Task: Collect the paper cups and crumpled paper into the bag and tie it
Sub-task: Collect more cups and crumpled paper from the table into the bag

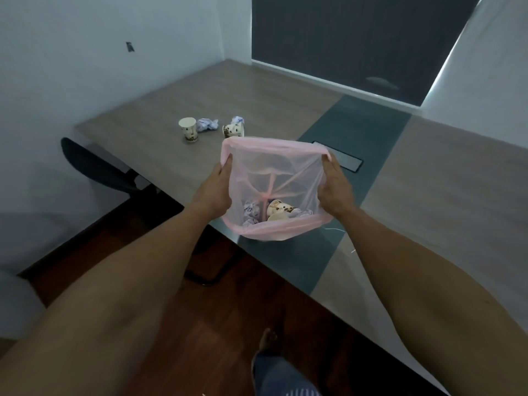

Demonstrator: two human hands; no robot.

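At 6 o'clock, nearest the camera, a bare foot (pixel 268 337) stood on the dark wood floor (pixel 223 324), the trouser leg below it cut off by the bottom edge. Both forearms reached up from the lower corners toward the middle.

At the centre, the pink bag (pixel 274 178) was held open over the near edge of the surface (pixel 428 195). The left hand (pixel 215 187) gripped the bag's rim at 9 o'clock, fingers curled over the film. The right hand (pixel 334 187) gripped the rim at 3 o'clock in the same way, though its fingertips were hidden inside the fold. The grip of each hand was closed on the bag.

Through the thin plastic, at the bag's bottom, lay a patterned paper cup (pixel 281 212) on its side and crumpled paper (pixel 251 212) to its 9 o'clock; how many pieces lay there was hard to make out.

Farther off, toward 11 o'clock, an upright cup (pixel 188 130) stood on the surface, a loose paper ball (pixel 207 124) just beside it at its 3 o'clock. A tipped cup (pixel 233 130) lay near that, partly hidden by the bag's far rim, with a second paper ball (pixel 238 120) touching it behind.

At 9 o'clock a dark chair (pixel 97 167) was partly tucked under the surface. A dark blind (pixel 357 38) filled the far wall at 1 o'clock.
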